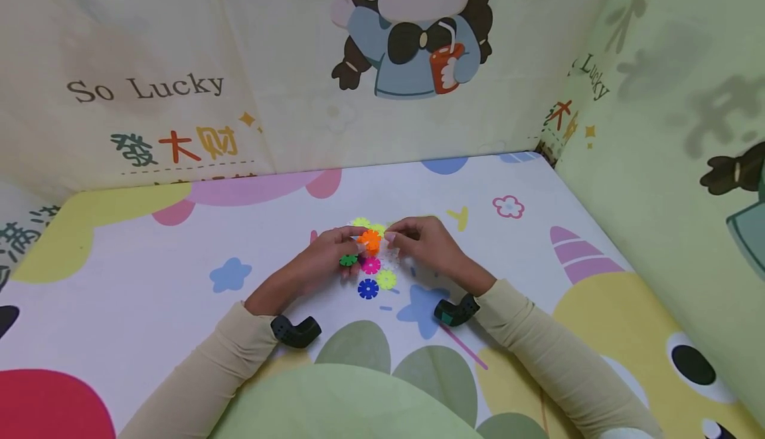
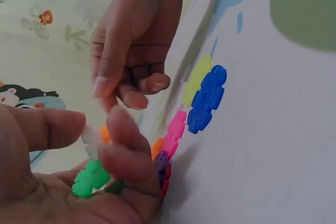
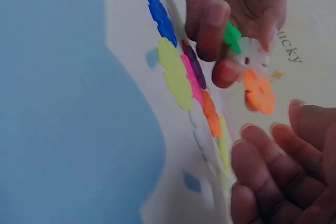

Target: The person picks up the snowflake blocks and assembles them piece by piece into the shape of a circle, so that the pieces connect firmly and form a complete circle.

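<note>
My left hand (image 1: 323, 261) pinches a small joined group of notched plastic snowflake discs between thumb and fingers. In the right wrist view the group shows a green disc (image 3: 232, 36), a whitish disc (image 3: 253, 53) and an orange disc (image 3: 260, 94) at the outer end. Just right of the orange disc is my right hand (image 1: 427, 243), its fingers loosely bent and nothing visible in them. Below both hands lie a blue disc (image 1: 368, 289), a yellow-green disc (image 1: 386, 279) and a pink disc (image 1: 371, 265).
More loose discs lie close by: a purple disc (image 3: 194, 66), another orange disc (image 3: 211, 114), a whitish disc (image 3: 199, 132) and a yellow disc (image 1: 361, 223) behind the hands. A printed cloth (image 1: 161, 306) covers the table. Printed curtains (image 1: 287, 93) stand behind and at the right.
</note>
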Tool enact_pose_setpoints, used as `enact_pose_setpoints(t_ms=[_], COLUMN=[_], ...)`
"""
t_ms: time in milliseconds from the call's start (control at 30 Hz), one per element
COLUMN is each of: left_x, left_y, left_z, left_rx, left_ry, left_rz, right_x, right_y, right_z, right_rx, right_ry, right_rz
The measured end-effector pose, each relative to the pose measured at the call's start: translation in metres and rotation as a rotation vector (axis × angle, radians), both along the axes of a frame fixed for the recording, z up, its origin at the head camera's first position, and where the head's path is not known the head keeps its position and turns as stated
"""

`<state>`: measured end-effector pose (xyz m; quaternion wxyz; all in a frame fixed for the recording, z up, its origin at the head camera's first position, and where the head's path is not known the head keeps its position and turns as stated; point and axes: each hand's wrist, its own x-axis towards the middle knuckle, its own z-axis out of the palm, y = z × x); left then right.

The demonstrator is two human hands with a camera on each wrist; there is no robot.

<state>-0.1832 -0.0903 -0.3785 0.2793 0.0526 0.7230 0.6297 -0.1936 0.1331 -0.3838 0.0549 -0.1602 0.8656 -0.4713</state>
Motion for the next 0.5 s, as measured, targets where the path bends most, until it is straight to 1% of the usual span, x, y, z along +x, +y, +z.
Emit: enact_pose_setpoints(t_ms=[67,167,267,367,500], left_x=[-0.0009,-0.0016,-0.0016,-0.0022,-0.0028], left_y=[-0.0003,-0.0017,-0.0033,-0.0042,-0.0041], left_z=[0.0001,0.0003,0.0003,-0.0002,-0.0001], left_rx=[0.022,0.049,0.046,0.032,0.021], left_ry=[-0.045,-0.082,-0.069,-0.042,-0.021], left_rz=[0.012,0.036,0.054,0.062,0.072], right_x=[-0.0008,-0.0017,-0.0028,-0.0039,-0.005], right_y=[0.0009,0.0023,0.0032,0.0044,0.0065], right_z=[0.0004,0.0001,-0.0006,-0.0017,-0.0027], right_rx=[0.034,0.085,0.129,0.159,0.169], right_ry=[-0.02,-0.048,-0.056,-0.039,-0.023], right_rz=[-0.011,-0.002,0.042,0.107,0.177])
